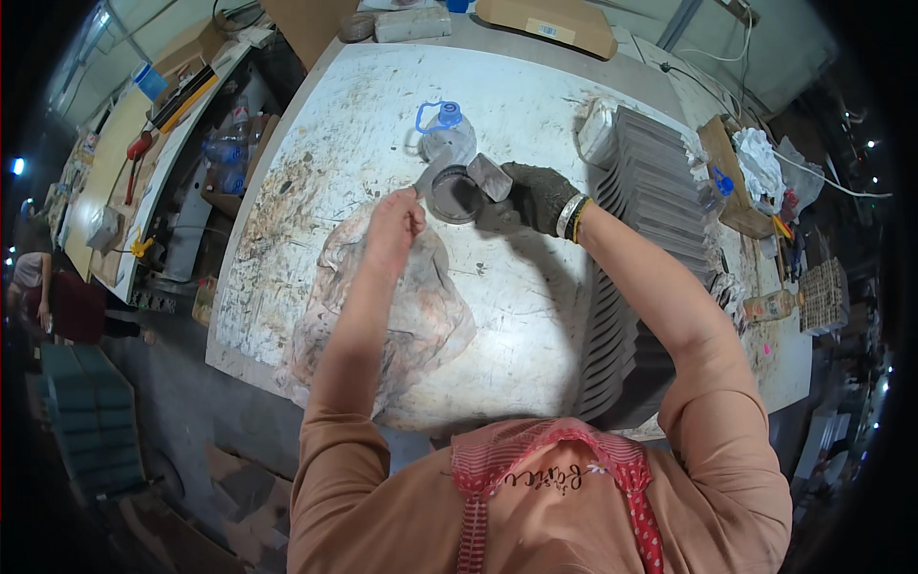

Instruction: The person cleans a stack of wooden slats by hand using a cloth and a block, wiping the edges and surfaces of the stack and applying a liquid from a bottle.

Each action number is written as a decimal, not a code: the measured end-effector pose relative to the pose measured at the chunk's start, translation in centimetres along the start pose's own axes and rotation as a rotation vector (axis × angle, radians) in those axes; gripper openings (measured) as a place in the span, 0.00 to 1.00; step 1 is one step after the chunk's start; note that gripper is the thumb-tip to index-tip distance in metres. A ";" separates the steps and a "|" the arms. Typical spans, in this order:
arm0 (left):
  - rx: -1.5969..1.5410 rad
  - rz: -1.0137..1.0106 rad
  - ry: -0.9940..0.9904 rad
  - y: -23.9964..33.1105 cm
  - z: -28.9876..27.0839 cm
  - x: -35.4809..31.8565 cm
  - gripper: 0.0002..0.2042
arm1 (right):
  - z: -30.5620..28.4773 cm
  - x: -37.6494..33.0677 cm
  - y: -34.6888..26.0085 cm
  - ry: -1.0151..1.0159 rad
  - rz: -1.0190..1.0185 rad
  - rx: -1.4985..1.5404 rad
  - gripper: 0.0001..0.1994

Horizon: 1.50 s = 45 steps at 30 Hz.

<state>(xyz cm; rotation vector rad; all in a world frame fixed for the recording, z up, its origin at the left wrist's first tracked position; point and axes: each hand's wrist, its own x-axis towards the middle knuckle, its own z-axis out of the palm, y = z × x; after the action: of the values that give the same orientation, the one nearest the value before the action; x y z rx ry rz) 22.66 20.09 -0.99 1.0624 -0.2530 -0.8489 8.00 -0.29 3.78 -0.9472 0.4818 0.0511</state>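
Observation:
My bare left hand (394,225) is closed round the lower end of a thin pale grey flat tool (432,176), which looks like a putty knife. Its far end reaches the left rim of a round, dark open tin (454,199) on the table. My right hand (541,198), in a dark, soiled glove, is at the tin's right side. Its fingers are closed on a small grey rectangular plate (491,178), tilted over the rim. Just beyond the tin stands a clear plastic jug (449,143) with a blue cap and handle.
A crumpled, stained plastic sheet (430,297) lies under my left forearm on the white stained table (516,316). To the right, a long stack of grey ribbed panels (650,210) runs along my right arm. A cardboard box (732,177) holds plastic bags. Another person (67,297) stands far left.

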 end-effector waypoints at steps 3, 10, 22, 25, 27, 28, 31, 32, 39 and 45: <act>-0.037 -0.022 0.002 -1.3 2.0 -0.9 0.07 | 1.3 0.1 0.6 0.089 -0.005 0.102 0.12; 0.096 -0.013 0.002 -0.8 2.2 -0.3 0.07 | 1.0 -0.1 0.7 0.059 0.069 0.175 0.13; 0.112 0.065 0.104 -2.8 2.9 -0.8 0.07 | 2.6 1.0 0.5 0.173 0.110 0.157 0.15; 0.118 0.105 0.169 -3.1 2.5 -0.5 0.08 | 3.0 1.3 1.0 0.219 0.101 0.192 0.14; 0.085 0.080 0.162 -2.8 3.5 -0.9 0.07 | 2.7 1.4 0.9 0.264 0.091 0.202 0.13; 0.086 0.078 0.158 -3.0 4.1 -1.0 0.07 | 2.5 1.4 0.9 0.305 0.083 0.210 0.12; 0.144 0.086 0.154 -3.6 4.7 -1.2 0.07 | 3.4 1.3 0.8 0.247 0.078 0.238 0.12; 0.134 0.125 0.172 -3.9 4.4 -1.0 0.07 | 3.4 1.3 0.8 0.245 0.079 0.237 0.12; 0.282 0.135 0.212 -2.9 2.5 -0.6 0.07 | 2.7 0.9 0.3 0.190 0.000 -0.019 0.15; 0.454 0.106 0.117 -1.2 2.8 -1.1 0.08 | 4.2 1.4 0.1 0.444 -0.484 -1.125 0.20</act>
<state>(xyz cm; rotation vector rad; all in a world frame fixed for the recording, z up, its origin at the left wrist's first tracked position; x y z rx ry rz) 19.77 18.74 -0.43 1.5024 -0.4117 -0.6436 10.79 2.85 5.15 -2.1869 0.6208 -0.3729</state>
